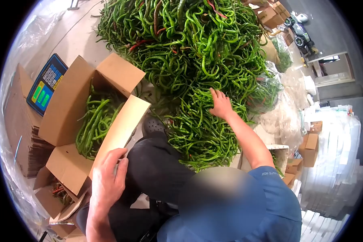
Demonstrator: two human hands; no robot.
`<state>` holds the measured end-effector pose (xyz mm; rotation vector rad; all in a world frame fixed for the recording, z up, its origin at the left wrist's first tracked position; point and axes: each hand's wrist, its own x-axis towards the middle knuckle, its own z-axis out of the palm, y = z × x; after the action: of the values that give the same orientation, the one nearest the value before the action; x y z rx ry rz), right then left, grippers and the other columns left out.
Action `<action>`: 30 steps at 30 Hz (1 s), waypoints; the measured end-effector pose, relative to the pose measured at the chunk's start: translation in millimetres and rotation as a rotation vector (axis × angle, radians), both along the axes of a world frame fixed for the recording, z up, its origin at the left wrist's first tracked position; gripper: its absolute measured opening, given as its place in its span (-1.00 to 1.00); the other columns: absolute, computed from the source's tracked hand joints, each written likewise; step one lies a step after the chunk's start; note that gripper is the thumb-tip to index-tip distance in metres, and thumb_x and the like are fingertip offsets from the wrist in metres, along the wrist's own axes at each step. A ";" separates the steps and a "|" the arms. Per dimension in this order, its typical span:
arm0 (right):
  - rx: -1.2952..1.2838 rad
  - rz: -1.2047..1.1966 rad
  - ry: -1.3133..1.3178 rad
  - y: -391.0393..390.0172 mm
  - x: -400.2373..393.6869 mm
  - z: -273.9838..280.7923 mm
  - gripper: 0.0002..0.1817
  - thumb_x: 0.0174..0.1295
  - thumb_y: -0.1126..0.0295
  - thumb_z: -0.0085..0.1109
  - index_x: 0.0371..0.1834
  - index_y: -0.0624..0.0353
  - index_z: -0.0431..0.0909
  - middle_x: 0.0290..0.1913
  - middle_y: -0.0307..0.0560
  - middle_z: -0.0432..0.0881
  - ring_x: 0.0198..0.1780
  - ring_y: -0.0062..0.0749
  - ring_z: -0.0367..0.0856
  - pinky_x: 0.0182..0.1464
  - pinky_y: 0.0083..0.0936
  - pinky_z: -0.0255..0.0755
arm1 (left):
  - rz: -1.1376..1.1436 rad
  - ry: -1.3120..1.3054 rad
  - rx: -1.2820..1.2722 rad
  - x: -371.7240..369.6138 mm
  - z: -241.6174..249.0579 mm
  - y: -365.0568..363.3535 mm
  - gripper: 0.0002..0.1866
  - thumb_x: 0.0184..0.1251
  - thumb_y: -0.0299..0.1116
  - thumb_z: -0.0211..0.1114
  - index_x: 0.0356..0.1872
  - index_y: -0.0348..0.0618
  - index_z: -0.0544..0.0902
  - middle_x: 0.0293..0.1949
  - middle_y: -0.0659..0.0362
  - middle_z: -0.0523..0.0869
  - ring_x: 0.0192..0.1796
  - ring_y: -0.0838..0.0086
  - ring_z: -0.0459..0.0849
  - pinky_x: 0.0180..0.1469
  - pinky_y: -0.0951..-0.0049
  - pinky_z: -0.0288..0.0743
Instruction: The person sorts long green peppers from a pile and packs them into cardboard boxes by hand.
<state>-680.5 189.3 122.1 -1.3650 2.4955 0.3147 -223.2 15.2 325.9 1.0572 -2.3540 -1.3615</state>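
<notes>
Pepper heap (pixel 203 135) under right hand (pixel 222 105): half-curled, grip unclear | left hand (pixel 110 174) apart: loosely open, empty

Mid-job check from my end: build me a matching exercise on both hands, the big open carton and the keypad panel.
Column one:
1. Right hand
2. Left hand
3. Big open carton
4. Keypad panel

Column two:
A. Blue, with green readouts
B. At the loose pepper heap
C. Contains long green peppers
D. By a carton flap

Pairs: 1-B, 2-D, 3-C, 4-A.
</notes>
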 end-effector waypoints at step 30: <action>0.157 0.078 -0.176 -15.9 -43.5 25.1 -0.31 -0.09 0.21 0.36 0.14 0.30 0.39 -0.12 0.30 0.69 -0.03 0.20 0.67 0.06 -0.08 0.51 | -0.079 0.015 -0.146 -11.5 -2.1 -5.7 -0.78 0.32 -0.59 0.22 -0.03 -0.29 0.62 -0.13 -0.09 0.71 -0.11 -0.03 0.68 -0.06 0.16 0.57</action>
<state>-723.9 173.5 147.2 -1.3658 2.2303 0.3810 -234.7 9.4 323.8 0.9197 -2.4652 -1.1966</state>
